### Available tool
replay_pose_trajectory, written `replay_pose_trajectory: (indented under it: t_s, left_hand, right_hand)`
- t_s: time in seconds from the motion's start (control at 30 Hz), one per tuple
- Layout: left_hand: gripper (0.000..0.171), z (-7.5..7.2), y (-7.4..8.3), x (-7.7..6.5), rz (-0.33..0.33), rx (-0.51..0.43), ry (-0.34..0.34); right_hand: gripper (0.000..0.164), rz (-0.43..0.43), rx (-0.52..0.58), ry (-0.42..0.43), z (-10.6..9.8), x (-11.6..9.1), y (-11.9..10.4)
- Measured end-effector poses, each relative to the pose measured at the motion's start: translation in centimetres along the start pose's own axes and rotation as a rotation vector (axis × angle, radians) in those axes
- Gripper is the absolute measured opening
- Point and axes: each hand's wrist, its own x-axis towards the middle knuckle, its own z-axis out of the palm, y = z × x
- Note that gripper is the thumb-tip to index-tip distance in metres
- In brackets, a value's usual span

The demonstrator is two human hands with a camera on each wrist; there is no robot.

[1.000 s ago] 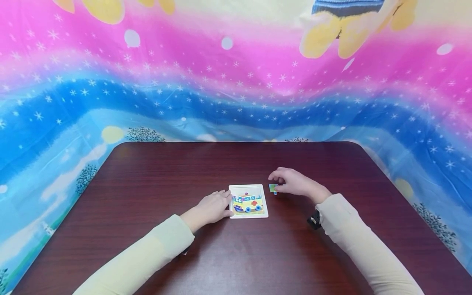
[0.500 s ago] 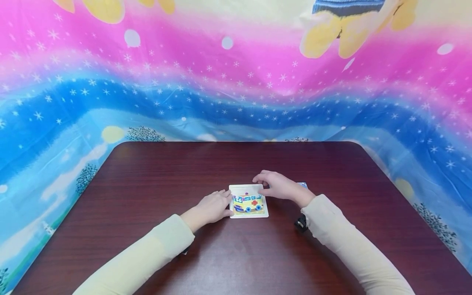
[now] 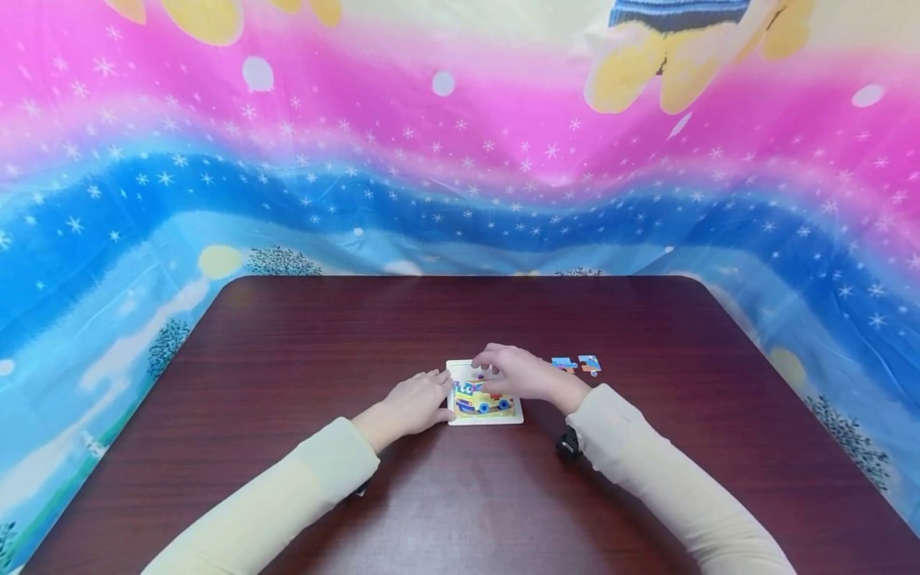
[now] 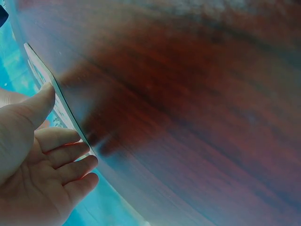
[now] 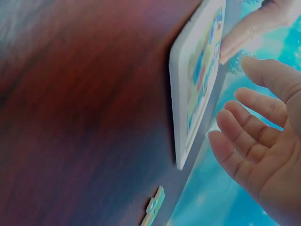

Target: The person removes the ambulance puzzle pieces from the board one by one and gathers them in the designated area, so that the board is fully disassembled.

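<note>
A white-framed jigsaw tray (image 3: 521,414) with a yellow ambulance picture (image 3: 470,403) lies mid-table in the head view. My left hand (image 3: 408,405) rests at its left side, thumb and fingers spread along the rim. Above the upper right part of the tray hovers my right hand (image 3: 525,374), hiding some of the picture. In the right wrist view, the right hand's fingers (image 5: 228,121) curve loosely, apart from the thumb, with nothing visible between them. A greenish jigsaw piece (image 5: 154,207) lies just past the tray's corner there.
Two blue and orange jigsaw pieces (image 3: 564,365) lie on the dark wooden table (image 3: 460,495), to the right of the tray. A black wrist device (image 3: 569,446) shows under the right sleeve. A colourful snowflake-print cloth (image 3: 460,160) hangs behind and around the table.
My right hand has moved left from beside the green jigsaw piece to over the tray. The two pieces to the right have come into view behind it. The left hand has stayed in place.
</note>
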Motion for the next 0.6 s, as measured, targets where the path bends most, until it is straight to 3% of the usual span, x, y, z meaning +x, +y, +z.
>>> replay_pose_trajectory:
  t_s: [0.27,0.6]
  left_hand:
    - [0.054,0.1,0.0,0.0,0.002,0.005,0.007]
    - [0.054,0.1,0.0,-0.1,-0.006,-0.005,0.002]
  right_hand:
    - [0.030,-0.055,-0.037,-0.012,1.1,0.6,-0.7]
    - [0.034,0.013,-0.130,-0.020,1.8,1.2,-1.3]
